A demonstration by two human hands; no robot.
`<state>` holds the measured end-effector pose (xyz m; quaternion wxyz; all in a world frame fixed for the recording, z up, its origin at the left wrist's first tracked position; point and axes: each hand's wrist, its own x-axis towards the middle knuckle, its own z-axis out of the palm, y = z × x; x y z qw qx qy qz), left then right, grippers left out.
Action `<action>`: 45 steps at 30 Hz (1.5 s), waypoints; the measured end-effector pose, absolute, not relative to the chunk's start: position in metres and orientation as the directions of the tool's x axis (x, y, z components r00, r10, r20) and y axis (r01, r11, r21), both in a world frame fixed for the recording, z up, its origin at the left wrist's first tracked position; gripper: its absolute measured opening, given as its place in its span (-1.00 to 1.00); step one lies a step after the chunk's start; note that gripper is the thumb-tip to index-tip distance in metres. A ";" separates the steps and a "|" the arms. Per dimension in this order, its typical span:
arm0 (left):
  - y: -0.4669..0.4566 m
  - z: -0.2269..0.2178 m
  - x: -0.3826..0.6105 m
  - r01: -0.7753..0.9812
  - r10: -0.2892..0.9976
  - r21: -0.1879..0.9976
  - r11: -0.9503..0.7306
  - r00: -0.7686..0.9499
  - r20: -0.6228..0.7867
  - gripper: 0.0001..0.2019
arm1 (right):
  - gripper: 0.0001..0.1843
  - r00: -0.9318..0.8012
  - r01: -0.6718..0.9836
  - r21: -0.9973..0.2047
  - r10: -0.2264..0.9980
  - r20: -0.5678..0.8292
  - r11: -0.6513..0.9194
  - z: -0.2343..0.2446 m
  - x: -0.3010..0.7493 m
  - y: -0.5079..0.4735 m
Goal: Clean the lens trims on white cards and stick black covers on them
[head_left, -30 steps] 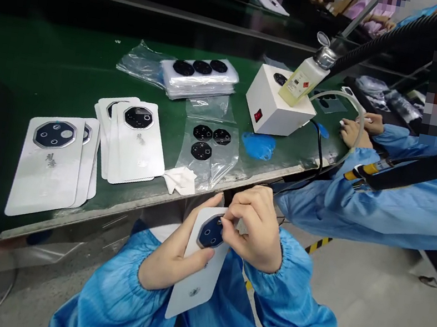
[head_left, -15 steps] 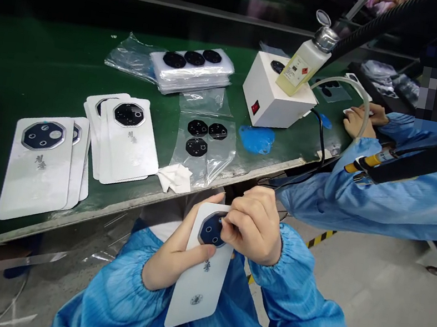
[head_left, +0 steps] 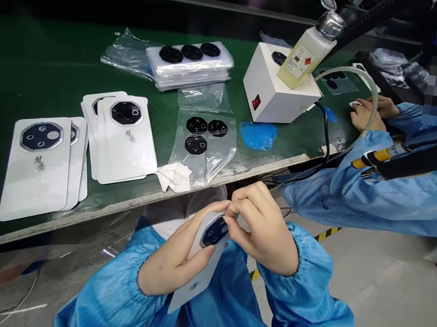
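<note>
My left hand (head_left: pixel 178 261) is wrapped round a white phone back cover (head_left: pixel 197 284), which is tilted above my lap, its dark blue octagonal camera panel (head_left: pixel 214 231) facing up. The thumb presses on the front just below that panel. My right hand (head_left: pixel 260 224) is closed in a pinch at the upper right edge of the panel; what lies between its fingertips, if anything, is hidden. On the bench beyond, several more white back covers (head_left: pixel 38 177) lie in a left pile, with another pile of covers (head_left: pixel 131 142) beside it.
Black octagonal lens pieces (head_left: pixel 195 145) lie on a clear plastic sheet (head_left: pixel 219 158), near a crumpled white wipe (head_left: pixel 174 177). Behind are a bagged stack of lens sheets (head_left: pixel 192 71) and a white box (head_left: pixel 274 97) bearing a pump bottle (head_left: pixel 307 55). A co-worker's sleeve (head_left: pixel 406 202) is at right.
The cover in my left hand has tilted, so its face appears narrower. My right hand has shifted slightly right, its fingertips now at the panel's upper edge.
</note>
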<state>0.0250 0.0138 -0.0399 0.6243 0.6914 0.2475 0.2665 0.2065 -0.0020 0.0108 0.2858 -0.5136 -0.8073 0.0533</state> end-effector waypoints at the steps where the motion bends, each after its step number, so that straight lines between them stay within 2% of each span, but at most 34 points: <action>1: 0.014 -0.040 0.025 0.013 0.671 0.996 -0.089 0.740 0.051 -0.43 | -0.88 -0.313 0.811 -0.353 0.856 0.411 0.466 0.010 0.206 -0.002; 5: 0.017 -0.042 0.023 0.001 0.682 0.999 -0.036 0.731 0.024 -0.42 | -0.85 -0.344 0.858 -0.225 0.842 0.415 0.462 0.007 0.204 -0.002; 8: 0.018 -0.043 0.021 -0.003 0.707 1.000 0.020 0.707 -0.012 -0.41 | -0.81 -0.317 0.878 -0.208 0.850 0.422 0.431 0.006 0.202 -0.001; 14: 0.020 -0.042 0.019 -0.077 0.677 0.961 0.267 0.724 -0.130 -0.39 | -0.92 -0.330 0.809 -0.326 0.837 0.437 0.489 0.009 0.205 0.004; 22: 0.019 -0.043 0.020 -0.123 0.643 0.938 0.325 0.755 -0.124 -0.40 | -0.90 -0.368 0.728 -0.423 0.828 0.423 0.540 0.012 0.206 0.010; 25: 0.017 -0.040 0.021 -0.177 0.672 0.898 0.402 0.724 -0.158 -0.44 | -0.89 -0.335 0.765 -0.355 0.803 0.493 0.537 0.008 0.203 0.009; 29: 0.015 -0.036 0.026 -0.263 0.708 0.787 0.559 0.644 -0.288 -0.46 | -0.91 -0.342 0.810 -0.172 0.690 0.638 0.561 -0.002 0.198 0.009; 32: 0.016 -0.039 0.028 -0.318 0.747 0.804 0.502 0.628 -0.218 -0.53 | -0.89 -0.407 0.810 -0.036 0.605 0.684 0.586 -0.006 0.197 0.010; 34: 0.017 -0.042 0.029 -0.333 0.762 0.820 0.466 0.622 -0.181 -0.55 | -0.88 -0.432 0.805 0.010 0.575 0.695 0.594 -0.006 0.198 0.011; 39: 0.017 -0.040 0.032 -0.287 0.763 0.808 0.514 0.584 -0.278 -0.52 | -0.89 -0.435 0.800 0.008 0.571 0.696 0.600 -0.008 0.200 0.010; 42: 0.018 -0.036 0.036 -0.310 0.747 0.743 0.593 0.557 -0.363 -0.50 | -0.89 -0.436 0.793 -0.008 0.577 0.690 0.609 -0.011 0.199 0.009; 45: 0.020 -0.037 0.039 -0.364 0.737 0.684 0.631 0.555 -0.385 -0.49 | -0.89 -0.440 0.780 -0.029 0.582 0.684 0.625 -0.016 0.197 0.008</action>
